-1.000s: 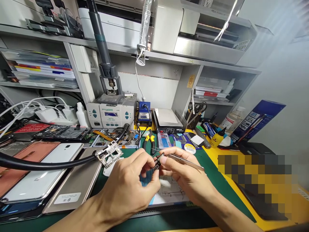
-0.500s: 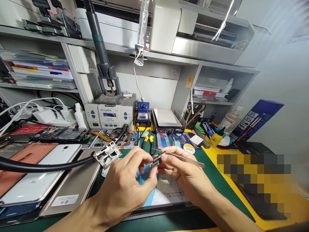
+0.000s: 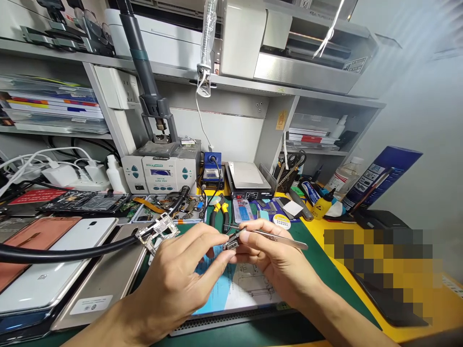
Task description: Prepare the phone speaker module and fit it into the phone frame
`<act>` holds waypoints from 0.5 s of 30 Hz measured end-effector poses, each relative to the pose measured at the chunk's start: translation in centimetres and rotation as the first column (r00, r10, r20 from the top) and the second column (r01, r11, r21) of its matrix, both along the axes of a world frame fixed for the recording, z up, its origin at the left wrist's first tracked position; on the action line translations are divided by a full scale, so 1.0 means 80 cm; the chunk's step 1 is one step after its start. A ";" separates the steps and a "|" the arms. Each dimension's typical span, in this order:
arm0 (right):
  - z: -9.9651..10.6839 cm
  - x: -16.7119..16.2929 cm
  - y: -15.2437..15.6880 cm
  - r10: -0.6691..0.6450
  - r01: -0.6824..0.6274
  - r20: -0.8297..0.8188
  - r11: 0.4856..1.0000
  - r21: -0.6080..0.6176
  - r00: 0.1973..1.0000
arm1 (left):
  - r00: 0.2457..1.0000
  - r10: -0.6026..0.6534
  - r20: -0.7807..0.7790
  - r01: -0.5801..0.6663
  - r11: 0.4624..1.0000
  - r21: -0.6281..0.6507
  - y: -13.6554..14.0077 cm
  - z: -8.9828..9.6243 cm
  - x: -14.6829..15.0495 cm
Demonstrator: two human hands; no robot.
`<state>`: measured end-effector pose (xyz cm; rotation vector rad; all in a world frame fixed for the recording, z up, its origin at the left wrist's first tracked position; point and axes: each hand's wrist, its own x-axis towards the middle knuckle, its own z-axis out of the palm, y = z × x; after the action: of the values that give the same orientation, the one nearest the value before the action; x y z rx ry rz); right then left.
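1. The bare right hand (image 3: 271, 246) is pinching a small, dark component with metallic edges (image 3: 232, 241) between thumb and fingers, and the component is hanging over the far part of a light-blue-and-white printed sheet (image 3: 253, 286).
2. The same hand is also holding slim silver metal tweezers (image 3: 280, 238); their tips are pointing leftward over the far side of the sheet.
3. The bare left hand (image 3: 190, 265) is reaching in from the left of the sheet, its forefinger touching the component's left end and its thumb lying just below; I cannot tell whether the two are pressing on it.
4. A flat green mat (image 3: 327, 260) is spreading out around the sheet, and a grey perforated strip (image 3: 217, 324) is running along the sheet's near edge.
5. Pliers with black-and-yellow handles (image 3: 224, 210) are lying beyond the sheet.
6. To the left of the sheet, an irregular silvery circuit board (image 3: 166, 225) is showing behind the left hand; farther left, a glossy white smartphone (image 3: 50, 277) is lying.
7. Well beyond the sheet, a black box with a flat silver top (image 3: 248, 175) is standing; beyond and to the left, a grey boxy station with blue buttons (image 3: 154, 179).
8. Beyond the sheet and to its right, a small yellow bottle with a black tip (image 3: 321, 208) is standing.
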<state>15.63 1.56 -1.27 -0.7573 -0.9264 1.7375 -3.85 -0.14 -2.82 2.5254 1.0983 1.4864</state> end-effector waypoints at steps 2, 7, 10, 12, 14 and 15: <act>-0.001 0.000 0.000 0.006 -0.006 -0.012 1.000 -0.009 1.000 | 1.000 -0.004 0.003 0.004 1.000 -0.005 0.000 0.001 0.000; -0.004 -0.002 -0.001 0.000 -0.001 -0.035 0.999 -0.034 0.999 | 1.000 -0.011 0.009 0.011 1.000 -0.013 -0.001 0.002 0.000; -0.005 -0.004 0.000 -0.014 0.012 -0.051 0.999 -0.039 0.999 | 1.000 -0.002 0.000 0.002 1.000 0.007 -0.003 0.004 -0.001; -0.005 -0.006 0.000 -0.019 0.017 -0.057 0.999 -0.038 0.998 | 1.000 -0.003 0.002 0.003 0.999 0.038 -0.003 0.005 -0.001; -0.006 -0.007 0.000 -0.020 0.019 -0.059 0.999 -0.031 0.998 | 1.000 -0.006 0.008 0.005 0.998 0.057 -0.002 0.006 -0.001; -0.006 -0.007 0.000 -0.019 0.018 -0.058 0.999 -0.027 0.998 | 1.000 -0.004 0.011 0.003 0.998 0.061 -0.001 0.006 -0.001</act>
<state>15.09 1.54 -1.75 -0.7264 -0.8562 1.7492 -3.94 -0.20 -2.36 2.5537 1.0626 1.5555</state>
